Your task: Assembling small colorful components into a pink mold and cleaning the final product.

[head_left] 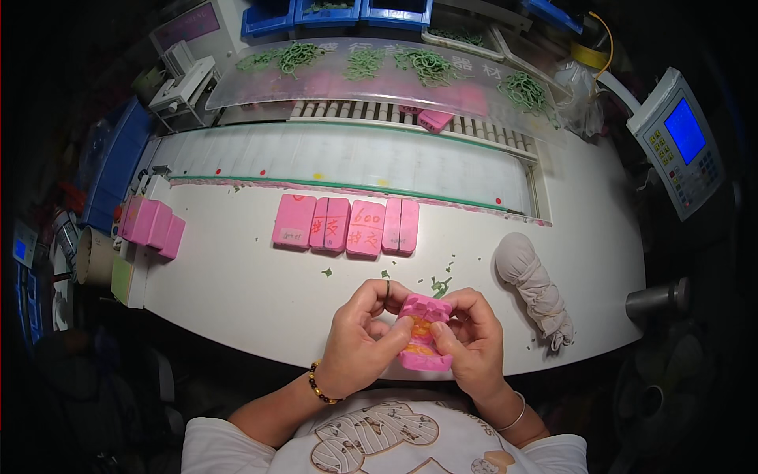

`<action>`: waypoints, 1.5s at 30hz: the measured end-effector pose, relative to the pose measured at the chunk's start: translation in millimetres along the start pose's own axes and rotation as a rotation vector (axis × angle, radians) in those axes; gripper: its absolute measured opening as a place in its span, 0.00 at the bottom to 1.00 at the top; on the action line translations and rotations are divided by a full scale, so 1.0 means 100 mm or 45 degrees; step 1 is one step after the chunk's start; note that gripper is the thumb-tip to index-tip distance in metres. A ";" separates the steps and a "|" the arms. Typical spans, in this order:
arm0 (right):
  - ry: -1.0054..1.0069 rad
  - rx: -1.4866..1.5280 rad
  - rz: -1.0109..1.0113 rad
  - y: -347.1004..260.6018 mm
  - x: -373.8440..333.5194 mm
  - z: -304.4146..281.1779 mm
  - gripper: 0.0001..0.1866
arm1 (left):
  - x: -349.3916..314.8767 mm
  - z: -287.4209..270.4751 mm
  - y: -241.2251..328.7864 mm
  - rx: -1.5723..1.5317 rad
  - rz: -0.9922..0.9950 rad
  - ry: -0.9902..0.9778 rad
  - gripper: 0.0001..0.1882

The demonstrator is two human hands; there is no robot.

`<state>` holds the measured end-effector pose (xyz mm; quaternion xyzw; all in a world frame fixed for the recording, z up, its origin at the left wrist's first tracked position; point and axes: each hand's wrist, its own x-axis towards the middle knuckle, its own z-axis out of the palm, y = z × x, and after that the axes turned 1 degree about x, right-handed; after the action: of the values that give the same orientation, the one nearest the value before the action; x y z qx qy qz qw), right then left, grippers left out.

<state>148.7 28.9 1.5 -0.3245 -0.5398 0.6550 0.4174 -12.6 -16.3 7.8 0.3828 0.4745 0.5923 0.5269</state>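
Note:
Close to the table's front edge I hold a pink rubber mould (426,359) in both hands. Its split faces gape apart and show an orange-yellow inside. My left hand (363,336) grips its left side, with the thumb pressed into the gap and a thin black band around one finger. My right hand (475,340) pinches the right side, thumb on the inner face. Whether a casting sits inside cannot be made out. Green scraps (440,287) lie just beyond my fingers. Past them stands a row of several closed pink moulds (366,229), some with black bands around them.
Behind the row runs a white conveyor belt (332,158). A clear shelf (332,83) above it carries green tangled pieces (426,66). A wrapped cloth bundle (535,288) lies to my right, near a control panel (681,142). Stacked pink moulds (150,225) stand at left.

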 end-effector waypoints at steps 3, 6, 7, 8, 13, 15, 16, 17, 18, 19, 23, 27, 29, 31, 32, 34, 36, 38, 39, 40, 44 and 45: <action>-0.031 -0.092 -0.001 -0.02 0.02 -0.04 0.11 | 0.02 -0.03 0.06 0.040 -0.091 -0.077 0.14; -0.061 -0.018 0.057 -0.04 0.04 -0.04 0.12 | 0.03 -0.06 0.03 0.022 -0.018 -0.057 0.13; -0.078 -0.032 0.056 -0.03 0.04 -0.05 0.13 | 0.02 -0.07 0.03 0.039 -0.060 -0.082 0.15; -0.095 -0.046 0.056 -0.02 0.04 -0.06 0.13 | 0.01 -0.08 0.03 0.056 -0.102 -0.107 0.17; -0.088 -0.060 0.065 0.00 0.03 -0.10 0.14 | -0.01 -0.08 0.05 0.109 -0.095 -0.129 0.16; -0.114 -0.079 0.072 -0.01 0.04 -0.13 0.14 | -0.02 -0.10 0.03 0.169 -0.099 -0.151 0.16; -0.138 -0.102 0.074 -0.01 0.04 -0.14 0.14 | -0.03 -0.10 0.03 0.146 -0.094 -0.136 0.15; -0.162 -0.126 0.076 -0.02 0.04 -0.15 0.13 | -0.03 -0.10 0.03 0.124 -0.089 -0.120 0.15; -0.162 -0.128 0.074 -0.02 0.05 -0.15 0.13 | -0.02 -0.09 0.03 0.123 -0.087 -0.121 0.15; -0.157 0.012 0.150 -0.03 0.06 -0.16 0.14 | -0.02 -0.07 0.04 0.056 -0.128 -0.082 0.15; -0.162 0.354 0.231 -0.13 0.10 -0.07 0.16 | -0.01 -0.12 0.02 0.089 -0.188 0.030 0.15; -0.189 0.070 0.016 -0.06 0.09 -0.08 0.18 | -0.04 -0.09 0.07 0.292 -0.079 -0.014 0.16; -0.086 0.106 0.013 -0.07 0.10 -0.03 0.18 | -0.05 -0.01 0.06 0.371 0.131 0.044 0.14; -0.048 -0.150 -0.099 -0.01 0.09 -0.09 0.15 | -0.03 0.00 0.07 0.445 0.343 0.099 0.13; -0.049 -0.152 -0.105 -0.03 0.09 -0.10 0.15 | 0.00 -0.05 0.10 0.593 0.444 0.024 0.12; -0.023 -0.408 -0.203 -0.06 0.09 -0.11 0.13 | 0.03 -0.07 0.11 0.742 0.545 -0.050 0.11; -0.036 -0.412 -0.223 -0.05 0.10 -0.14 0.14 | 0.05 -0.07 0.10 0.711 0.629 -0.084 0.09; -0.047 -0.417 -0.244 -0.07 0.10 -0.14 0.15 | 0.05 -0.04 0.07 0.695 0.639 -0.079 0.09; -0.065 -0.460 -0.292 -0.07 0.10 -0.13 0.15 | 0.04 -0.03 0.06 0.683 0.641 -0.069 0.08; -0.083 -0.502 -0.339 -0.08 0.11 -0.13 0.15 | 0.03 -0.02 0.04 0.685 0.642 -0.065 0.08; -0.101 -0.478 -0.332 -0.09 0.13 -0.12 0.16 | -0.01 -0.03 0.01 0.341 0.393 -0.065 0.14; -0.120 -0.388 -0.273 -0.08 0.13 -0.14 0.16 | -0.01 -0.06 0.02 0.262 0.287 -0.113 0.19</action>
<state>156.4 47.6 7.0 -0.2935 -0.6833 0.5319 0.4051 -18.2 -18.2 8.2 0.5113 0.4629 0.5785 0.4355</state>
